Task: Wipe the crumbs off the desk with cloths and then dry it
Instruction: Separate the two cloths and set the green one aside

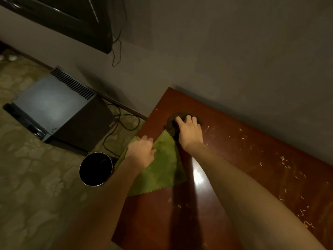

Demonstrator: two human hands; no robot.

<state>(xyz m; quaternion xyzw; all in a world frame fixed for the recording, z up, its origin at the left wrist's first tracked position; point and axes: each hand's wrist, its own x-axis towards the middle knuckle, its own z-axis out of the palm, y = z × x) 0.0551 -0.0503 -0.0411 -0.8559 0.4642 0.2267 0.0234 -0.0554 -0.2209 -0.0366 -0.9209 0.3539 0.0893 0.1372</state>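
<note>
In the head view, the reddish-brown tabletop (234, 159) fills the lower right of the frame, glossy enough to throw back a bright patch of light beside the right forearm. The right hand (190, 131), just above the centre, presses flat with fingers spread on a bunched dark cloth (171, 123) near the tabletop's far left corner. The left hand (141, 152), a little lower and to the left, pinches closed on the edge of a green cloth (158, 168), which lies spread over the left edge of the tabletop and hangs partly past it; its borders are cut in a zigzag and its surface looks soft and napped. The two cloths touch where their edges meet between the hands. Pale crumbs (288, 166), thin and curled, are scattered across the right side of the tabletop, well apart from both cloths, so most of the wiping seems yet to be done. A round metal bin (96, 169) with a dark inside stands on the patterned carpet at lower left, just beside the table edge (a likely place for the crumbs). To wipe well, the dark cloth should probably sweep with even, flat pressure from the right toward the green cloth, herding crumbs rather than flicking them onto the carpet.
</note>
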